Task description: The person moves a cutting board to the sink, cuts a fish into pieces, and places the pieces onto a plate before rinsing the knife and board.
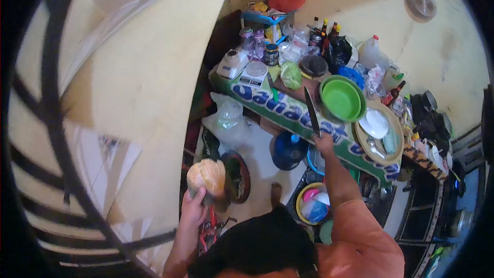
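Table: just beyond the right hand (324,144), under a green cloth (253,99) with large blue-and-white lettering; its front edge runs across the knife side of the view.
Board: brown and flat, ahead of the right hand, with a leafy pale-green cabbage (290,75) on it and a dark, round mortar (313,65) at its far side.
Basin (341,99): round, green, smooth, close to the blade on its right.
Tray (392,160): round, tan, right of the right hand; it bears a white plate (374,123) and a shiny metal spoon (378,149).
Scale (253,74): white, on the table, ahead and left of the right hand.
Between the hands: a blue water jug (288,150) on the floor, nearer the right hand, and a crumpled clear bag (226,121) ahead of the left hand (194,207).
Tub (299,207): round, yellow-rimmed, on the near side of the right hand, with pink and blue items inside.
Knife (312,112): long, dark, narrow blade, pointing away from the right hand toward the board; whether it touches anything there, I cannot tell.
Right grip: fingers closed around the handle.
Left grip: thumb and fingers curled against the lump's underside, spread by its bulk.
Lump (207,175): in the left hand, above its fingertips, well apart from the knife; orange, rounded, uneven, greyish below; its kind is unclear.
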The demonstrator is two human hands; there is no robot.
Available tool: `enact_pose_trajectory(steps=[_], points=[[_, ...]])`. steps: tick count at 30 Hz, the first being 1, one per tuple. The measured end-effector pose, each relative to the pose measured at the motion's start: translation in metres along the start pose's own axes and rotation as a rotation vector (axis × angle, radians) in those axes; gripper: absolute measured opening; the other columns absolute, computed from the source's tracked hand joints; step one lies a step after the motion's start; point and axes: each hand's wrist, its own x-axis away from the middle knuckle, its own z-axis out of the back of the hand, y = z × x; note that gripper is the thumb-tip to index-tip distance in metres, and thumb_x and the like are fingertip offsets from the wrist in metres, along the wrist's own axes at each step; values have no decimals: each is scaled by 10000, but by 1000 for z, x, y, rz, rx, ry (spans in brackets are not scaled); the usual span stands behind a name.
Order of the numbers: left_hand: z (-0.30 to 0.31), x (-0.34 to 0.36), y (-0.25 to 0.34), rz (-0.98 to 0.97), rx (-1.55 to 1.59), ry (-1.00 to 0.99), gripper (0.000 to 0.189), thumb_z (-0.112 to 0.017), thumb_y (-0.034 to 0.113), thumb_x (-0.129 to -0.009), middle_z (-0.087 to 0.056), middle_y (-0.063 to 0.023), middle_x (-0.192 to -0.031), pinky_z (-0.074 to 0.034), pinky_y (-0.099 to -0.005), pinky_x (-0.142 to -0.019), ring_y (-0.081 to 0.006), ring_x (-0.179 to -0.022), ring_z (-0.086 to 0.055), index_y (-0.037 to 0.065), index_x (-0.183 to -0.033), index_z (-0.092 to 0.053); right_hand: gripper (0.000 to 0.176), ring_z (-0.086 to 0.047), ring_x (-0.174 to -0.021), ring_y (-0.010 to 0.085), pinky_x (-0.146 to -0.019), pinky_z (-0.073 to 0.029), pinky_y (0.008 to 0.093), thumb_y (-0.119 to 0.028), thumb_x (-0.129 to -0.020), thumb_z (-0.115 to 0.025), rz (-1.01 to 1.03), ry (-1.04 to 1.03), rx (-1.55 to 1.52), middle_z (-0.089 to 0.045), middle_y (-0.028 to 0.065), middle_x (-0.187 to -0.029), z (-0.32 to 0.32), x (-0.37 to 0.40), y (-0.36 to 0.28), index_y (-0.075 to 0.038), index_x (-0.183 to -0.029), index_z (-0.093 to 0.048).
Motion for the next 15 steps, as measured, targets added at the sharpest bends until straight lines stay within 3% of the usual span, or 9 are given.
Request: enact_pose_trajectory(steps=[2, 3, 5, 7, 9, 11, 13, 15], points=[[-2, 6, -10, 69, 69, 24, 442, -595, 106, -934, -565, -116, -1285, -467, -450, -984, -259, -1159, -570, 48, -1349, -454, 355, -679, -719, 367, -695, -522, 447, -375, -800, -694, 269, 259, 364, -682, 204, -743, 2, -37, 1, -22, -837, -713], [-16, -60, 17, 127, -63, 93, 442, -595, 106, -934, -565, -116, -1285, -467, -450, -984, -259, -1159, -570, 48, -1349, -454, 355, -679, -719, 367, -695, -522, 447, -375, -800, -694, 168, 169, 278, -682, 204, -743, -80, -91, 19, -22, -837, -713], [-44, -101, -9, 105, 55, 158, 380, -570, 90, -945, -592, -121, -1245, -485, -440, -961, -249, -1133, -587, 26, -1310, -488, 361, -665, -710, 384, -675, -514, 443, -387, -810, -685, 70, 94, 172, -663, 196, -706, -73, -163, 22, -29, -847, -708], [-71, -137, -18, 110, 64, 173, 348, -561, 86, -950, -607, -114, -1225, -491, -431, -952, -245, -1122, -594, 20, -1287, -509, 363, -663, -727, 385, -686, -509, 444, -394, -828, -674, 147, 98, 31, -665, 191, -725, -76, -212, 24, -33, -857, -702], [-79, -158, -25, 126, 1, 142, 345, -562, 80, -948, -610, -105, -1225, -494, -429, -946, -241, -1107, -603, 29, -1286, -515, 373, -664, -746, 387, -702, -508, 443, -404, -849, -655, -2, 204, 50, -672, 192, -758, -91, -234, 26, -34, -859, -697], [-88, -176, -29, 144, -4, 177, 348, -566, 80, -946, -607, -106, -1228, -488, -428, -953, -242, -1111, -600, 30, -1286, -514, 367, -667, -740, 374, -692, -508, 425, -392, -852, -664, 27, 257, 71, -678, 193, -763, -96, -245, 21, -26, -849, -695], [-93, -193, -31, 153, -16, 195, 351, -570, 81, -944, -605, -108, -1231, -482, -427, -960, -242, -1115, -597, 31, -1286, -514, 359, -664, -724, 380, -677, -508, 417, -379, -844, -679, -120, 392, -18, -678, 195, -756, -101, -252, 17, -21, -845, -697], [-94, -206, -34, 155, 12, 178, 356, -579, 82, -940, -602, -116, -1230, -467, -425, -976, -249, -1122, -591, 28, -1286, -513, 356, -660, -749, 398, -714, -508, 443, -370, -836, -669, -122, 385, -33, -672, 218, -776, -110, -246, 21, -17, -862, -694]])
